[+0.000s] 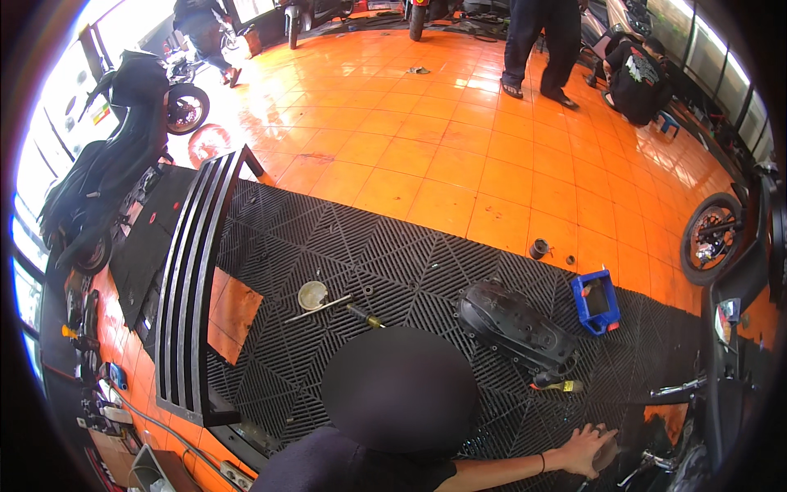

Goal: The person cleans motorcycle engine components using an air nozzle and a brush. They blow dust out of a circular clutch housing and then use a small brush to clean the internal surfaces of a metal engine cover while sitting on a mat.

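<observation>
Neither my left hand nor my right hand shows. Close in front, at the lower middle, is another person in a dark top; a blurred dark oval covers the head. That person's bare arm reaches right, with a dark band at the wrist. The hand has its fingers spread at a roundish greyish thing too blurred to name. Beyond it lie a yellow-handled tool and a large black engine cover. A cut-open blue plastic container stands right of the cover.
A black slatted metal bench stands left on dark ridged matting. A screwdriver, a rod and a round pale dish lie mid-mat. Motorcycles flank both sides. Several people are farther off on the orange tiles.
</observation>
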Available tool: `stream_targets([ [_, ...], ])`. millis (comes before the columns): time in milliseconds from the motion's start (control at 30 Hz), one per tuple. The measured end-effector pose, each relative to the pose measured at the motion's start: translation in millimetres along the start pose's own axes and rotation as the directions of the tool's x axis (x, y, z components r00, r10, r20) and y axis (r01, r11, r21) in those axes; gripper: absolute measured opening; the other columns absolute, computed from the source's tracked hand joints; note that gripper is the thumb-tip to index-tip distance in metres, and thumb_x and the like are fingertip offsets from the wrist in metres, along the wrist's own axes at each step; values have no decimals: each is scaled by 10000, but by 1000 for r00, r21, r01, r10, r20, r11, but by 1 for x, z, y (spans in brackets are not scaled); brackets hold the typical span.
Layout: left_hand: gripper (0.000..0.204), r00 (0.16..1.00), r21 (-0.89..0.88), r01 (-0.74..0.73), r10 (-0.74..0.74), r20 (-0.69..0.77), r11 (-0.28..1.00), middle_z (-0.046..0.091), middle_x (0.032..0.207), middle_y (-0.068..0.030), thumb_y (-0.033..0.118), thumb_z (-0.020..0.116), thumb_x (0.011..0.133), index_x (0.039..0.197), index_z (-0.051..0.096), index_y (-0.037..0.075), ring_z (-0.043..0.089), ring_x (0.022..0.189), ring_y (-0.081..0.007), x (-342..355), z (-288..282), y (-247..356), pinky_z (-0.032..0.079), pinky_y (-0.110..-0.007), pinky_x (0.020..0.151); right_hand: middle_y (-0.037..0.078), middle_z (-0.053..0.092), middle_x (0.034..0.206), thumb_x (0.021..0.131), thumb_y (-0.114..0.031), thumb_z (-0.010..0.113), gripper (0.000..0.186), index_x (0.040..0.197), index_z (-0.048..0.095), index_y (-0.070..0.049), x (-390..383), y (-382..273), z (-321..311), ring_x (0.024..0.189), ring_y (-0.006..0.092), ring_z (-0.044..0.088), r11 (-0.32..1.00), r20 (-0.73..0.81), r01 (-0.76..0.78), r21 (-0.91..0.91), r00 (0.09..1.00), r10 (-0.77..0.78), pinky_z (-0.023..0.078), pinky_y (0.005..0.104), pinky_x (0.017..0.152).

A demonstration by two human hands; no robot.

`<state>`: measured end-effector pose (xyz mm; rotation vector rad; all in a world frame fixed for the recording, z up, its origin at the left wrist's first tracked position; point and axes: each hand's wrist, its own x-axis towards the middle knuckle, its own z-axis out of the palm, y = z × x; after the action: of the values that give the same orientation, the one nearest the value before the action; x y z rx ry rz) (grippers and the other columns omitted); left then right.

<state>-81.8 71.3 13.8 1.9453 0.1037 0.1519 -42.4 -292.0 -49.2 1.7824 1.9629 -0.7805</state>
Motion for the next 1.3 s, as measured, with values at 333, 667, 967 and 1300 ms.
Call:
stream_targets([
  [333,1305,997,-9,74,-74,-31,997,436,1446,-301,412,906,601,1649,198,88,425,1317,-481,-2,7,-6,411,-612,993,179,588,1478,1030,-358,569,542,1506,525,-102,5,13,-10,1350,450,533,975,106,173,142,976,-189,412,566,1126],
  [667,1252,993,51,115,-115,-9,992,440,1464,-299,508,876,663,1657,211,138,417,1349,-503,10,16,-2,410,-635,1016,204,550,1514,1001,-342,623,549,1516,522,-182,39,-35,-178,1346,434,550,726,477,-504,468,836,273,417,572,1124],
  [967,1228,989,80,142,-145,34,987,519,1401,-284,546,868,689,1663,211,188,435,1343,-491,0,9,-8,399,-654,1042,104,698,1181,1011,-411,617,483,1425,618,-161,45,-29,-200,1068,275,662,246,728,-763,597,645,232,510,433,912],
  [1300,645,998,-78,-63,61,-33,995,709,1065,-89,331,937,581,1108,658,87,689,1042,-284,18,14,3,541,-423,946,112,788,998,925,-272,683,387,1259,716,-81,10,-21,-188,962,243,746,521,414,-484,703,874,253,587,403,821],
])
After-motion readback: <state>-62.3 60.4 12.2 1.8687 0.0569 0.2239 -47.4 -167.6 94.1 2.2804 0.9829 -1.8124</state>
